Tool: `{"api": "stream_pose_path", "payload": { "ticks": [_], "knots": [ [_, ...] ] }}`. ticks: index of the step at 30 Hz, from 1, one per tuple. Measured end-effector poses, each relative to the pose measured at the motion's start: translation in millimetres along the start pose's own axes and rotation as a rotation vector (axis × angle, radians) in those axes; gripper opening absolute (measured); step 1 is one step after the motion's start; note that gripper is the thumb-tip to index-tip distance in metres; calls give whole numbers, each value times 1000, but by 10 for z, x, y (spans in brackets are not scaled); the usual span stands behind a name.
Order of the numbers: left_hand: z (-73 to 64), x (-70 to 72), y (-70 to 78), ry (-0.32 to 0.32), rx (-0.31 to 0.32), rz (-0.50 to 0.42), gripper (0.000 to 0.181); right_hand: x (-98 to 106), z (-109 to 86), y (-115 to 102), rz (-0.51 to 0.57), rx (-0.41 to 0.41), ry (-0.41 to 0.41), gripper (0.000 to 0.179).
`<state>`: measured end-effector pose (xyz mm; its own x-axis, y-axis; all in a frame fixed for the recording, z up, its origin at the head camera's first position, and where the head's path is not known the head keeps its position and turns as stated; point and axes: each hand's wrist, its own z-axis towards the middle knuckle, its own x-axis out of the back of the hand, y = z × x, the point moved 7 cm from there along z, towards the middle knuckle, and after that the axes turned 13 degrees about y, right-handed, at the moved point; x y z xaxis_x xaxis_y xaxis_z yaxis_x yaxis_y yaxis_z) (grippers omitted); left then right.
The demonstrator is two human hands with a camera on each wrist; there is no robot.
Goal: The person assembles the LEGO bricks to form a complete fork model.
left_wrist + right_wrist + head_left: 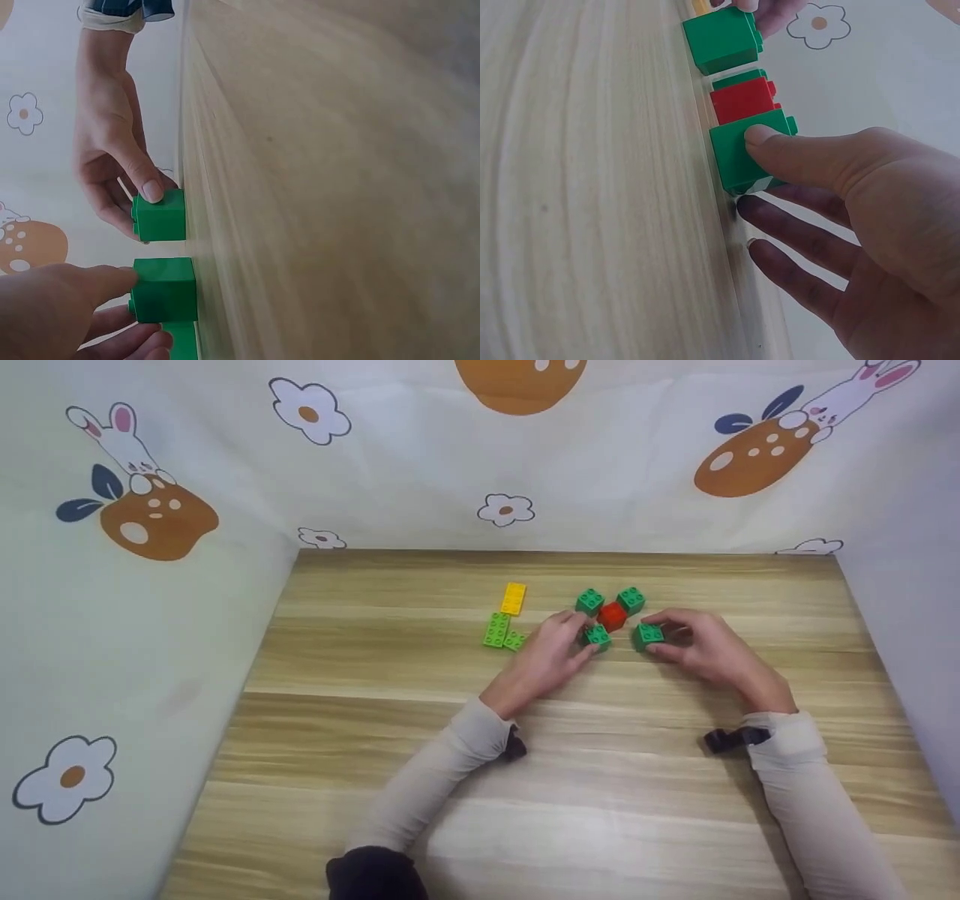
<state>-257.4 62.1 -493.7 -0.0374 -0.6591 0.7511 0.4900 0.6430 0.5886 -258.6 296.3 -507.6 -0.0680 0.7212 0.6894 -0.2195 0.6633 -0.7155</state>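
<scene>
My left hand (551, 652) holds a dark green toy brick (597, 638) between thumb and fingers, low at the table. Just to its right, my right hand (701, 649) pinches another dark green brick (649, 637). In the right wrist view the right thumb presses the near face of that brick (742, 161), and two fingers stand apart from it. A red brick (612, 617) sits behind the gap between the two held bricks. Two more dark green bricks, one at the back left (590, 601) and one at the back right (631, 600), stand at its far corners.
Left of the hands lie a flat yellow brick (514, 598), a light green brick (496, 630) and a smaller light green piece (514, 641), partly covered by the left hand. The wooden table (375, 660) is bounded by patterned cloth walls (405, 487) at the back and sides.
</scene>
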Motion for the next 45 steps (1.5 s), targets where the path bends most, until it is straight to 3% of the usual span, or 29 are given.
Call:
{"api": "stream_pose_path", "payload": {
  "ticks": [10,23,33,45],
  "knots": [
    [-78,94,20,5,-76,-40,34,-19,26,-48,-12,23,9,41],
    [-196,119,15,-63,-124,-88,33,-43,-23,-161,9,59,27,41],
    [-249,129,-33,-110,-118,-197,31,-48,-47,-455,25,129,75,40],
    [-236,89,-110,-138,-47,-299,35,-152,-135,-904,72,325,104,45]
  ]
}}
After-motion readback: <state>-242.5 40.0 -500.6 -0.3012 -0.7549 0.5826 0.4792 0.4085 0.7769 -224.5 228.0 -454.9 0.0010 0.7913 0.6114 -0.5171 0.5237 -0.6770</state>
